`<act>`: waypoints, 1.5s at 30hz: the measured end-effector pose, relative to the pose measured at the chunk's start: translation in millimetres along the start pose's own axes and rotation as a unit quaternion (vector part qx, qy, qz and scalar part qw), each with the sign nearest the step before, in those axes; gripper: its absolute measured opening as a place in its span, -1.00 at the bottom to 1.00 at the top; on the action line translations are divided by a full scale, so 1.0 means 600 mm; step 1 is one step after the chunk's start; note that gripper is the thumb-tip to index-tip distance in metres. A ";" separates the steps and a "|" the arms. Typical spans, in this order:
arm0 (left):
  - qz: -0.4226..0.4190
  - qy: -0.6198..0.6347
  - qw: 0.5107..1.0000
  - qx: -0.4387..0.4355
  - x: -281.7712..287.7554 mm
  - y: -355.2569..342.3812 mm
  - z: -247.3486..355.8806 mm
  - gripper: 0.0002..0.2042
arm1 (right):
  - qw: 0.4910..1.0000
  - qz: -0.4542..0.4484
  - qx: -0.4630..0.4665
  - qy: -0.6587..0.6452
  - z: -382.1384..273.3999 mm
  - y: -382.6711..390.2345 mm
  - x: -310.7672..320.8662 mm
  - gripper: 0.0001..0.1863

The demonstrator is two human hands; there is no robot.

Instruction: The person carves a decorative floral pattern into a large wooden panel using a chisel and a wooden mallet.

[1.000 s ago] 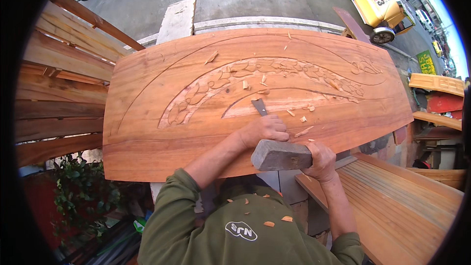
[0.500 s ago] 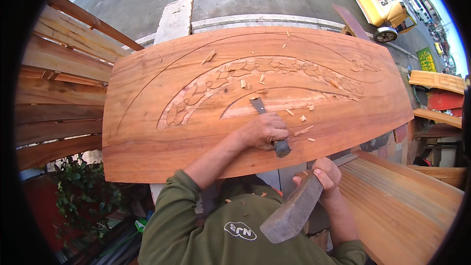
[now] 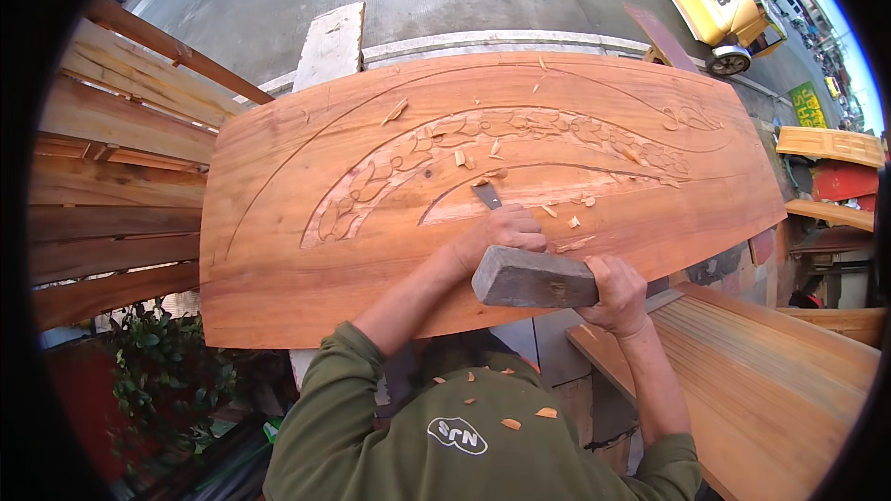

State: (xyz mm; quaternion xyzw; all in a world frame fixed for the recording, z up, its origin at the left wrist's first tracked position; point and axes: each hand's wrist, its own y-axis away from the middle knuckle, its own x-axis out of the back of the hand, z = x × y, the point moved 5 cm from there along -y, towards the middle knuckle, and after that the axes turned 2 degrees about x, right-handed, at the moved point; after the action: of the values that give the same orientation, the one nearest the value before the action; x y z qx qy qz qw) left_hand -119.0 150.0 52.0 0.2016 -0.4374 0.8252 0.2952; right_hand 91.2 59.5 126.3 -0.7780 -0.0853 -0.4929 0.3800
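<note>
My left hand (image 3: 506, 230) is closed around a wide-bladed chisel (image 3: 486, 193), its edge resting on the carved wooden panel (image 3: 269, 283) inside the inner arch. The mallet covers the chisel's handle end. My right hand (image 3: 620, 295) grips a heavy, grey-brown wooden mallet (image 3: 531, 278), its block now lying over the chisel's butt; whether the two touch I cannot tell. An arched band of carved leaves (image 3: 432, 137) runs across the panel beyond the chisel. Loose wood chips (image 3: 460, 158) are scattered around the blade, and a few more lie on my green shirt.
Stacked boards (image 3: 121, 186) stand at the left, above a leafy plant (image 3: 167, 371). A grooved wooden panel (image 3: 742, 380) lies at the near right. A whitish plank (image 3: 332, 42) sticks out beyond the far edge, toward the road, where a yellow sidecar vehicle (image 3: 719, 7) stands.
My right hand has swung the mallet up and left from beside my body to over the chisel's handle. The chisel and my left hand stay nearly in place.
</note>
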 end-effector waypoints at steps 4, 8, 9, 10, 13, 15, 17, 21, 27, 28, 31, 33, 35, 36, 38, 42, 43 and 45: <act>0.019 0.032 0.999 0.000 0.009 -0.008 0.011 -0.76 | 0.994 0.086 0.049 -0.053 -0.040 0.017 0.043 -0.43; -0.003 -0.011 1.000 0.016 -0.002 -0.004 -0.001 -0.77 | 0.999 -0.025 0.007 0.035 0.003 0.032 -0.013 -0.34; 0.008 -0.010 1.000 0.014 0.006 -0.011 -0.004 -0.77 | 0.999 -0.026 0.004 0.026 -0.001 0.019 -0.005 -0.30; 0.019 -0.009 1.000 0.012 0.012 -0.016 -0.004 -0.77 | 0.999 -0.027 0.001 0.018 -0.004 0.006 0.005 -0.27; 0.019 0.014 1.000 0.017 0.005 -0.003 0.006 -0.77 | 0.997 0.069 0.028 -0.035 -0.039 0.029 0.032 -0.30; 0.015 0.008 1.000 0.013 0.001 -0.010 0.003 -0.76 | 0.987 0.133 0.062 -0.072 -0.020 0.035 0.021 -0.29; 0.014 -0.015 1.000 0.013 0.000 -0.014 -0.007 -0.76 | 1.000 0.001 0.015 -0.009 0.026 0.014 -0.004 -0.30; -0.021 -0.008 0.999 0.027 -0.003 -0.009 -0.001 -0.78 | 1.000 -0.004 0.015 -0.009 -0.005 0.024 0.025 -0.31; 0.093 -0.026 0.995 0.029 0.024 -0.018 -0.006 -0.79 | 1.000 -0.009 -0.024 -0.001 0.032 0.019 -0.014 -0.28; 0.157 -0.041 0.986 0.032 0.038 -0.016 0.003 -0.79 | 0.999 0.011 -0.030 -0.002 0.032 0.021 -0.008 -0.28; 0.252 -0.153 0.955 0.019 0.098 -0.007 0.047 -0.74 | 0.997 0.050 -0.060 0.001 0.006 0.027 0.023 -0.28; 0.240 -0.196 0.951 0.004 0.112 0.017 0.066 -0.74 | 0.995 0.058 -0.080 0.019 -0.015 0.054 0.041 -0.31; 0.147 -0.139 0.979 -0.010 0.075 0.031 0.076 -0.75 | 0.992 0.066 -0.106 -0.017 -0.030 0.094 0.033 -0.31; 0.100 -0.111 0.989 -0.017 0.059 0.037 0.078 -0.76 | 0.990 0.071 -0.118 -0.037 -0.038 0.104 0.027 -0.31; 0.040 -0.074 0.996 -0.039 0.028 0.032 0.075 -0.81 | 0.986 0.058 -0.139 -0.076 -0.054 0.108 0.015 -0.29; 0.028 0.020 0.999 -0.023 0.024 0.017 0.065 -0.83 | 0.980 0.066 -0.156 -0.108 -0.071 0.122 0.010 -0.22; 0.033 0.045 0.998 -0.020 0.029 0.013 0.065 -0.82 | 0.979 0.078 -0.154 -0.112 -0.074 0.129 0.010 -0.19; 0.041 0.028 0.999 -0.010 0.023 0.014 0.059 -0.83 | 0.979 0.118 -0.124 -0.115 -0.095 0.105 0.034 -0.17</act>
State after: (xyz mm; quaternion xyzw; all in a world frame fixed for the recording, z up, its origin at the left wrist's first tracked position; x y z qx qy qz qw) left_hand -131.9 120.9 74.0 0.1578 -0.4449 0.8376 0.2751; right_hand 93.1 -27.8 124.4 -0.8752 0.0252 -0.3585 0.3237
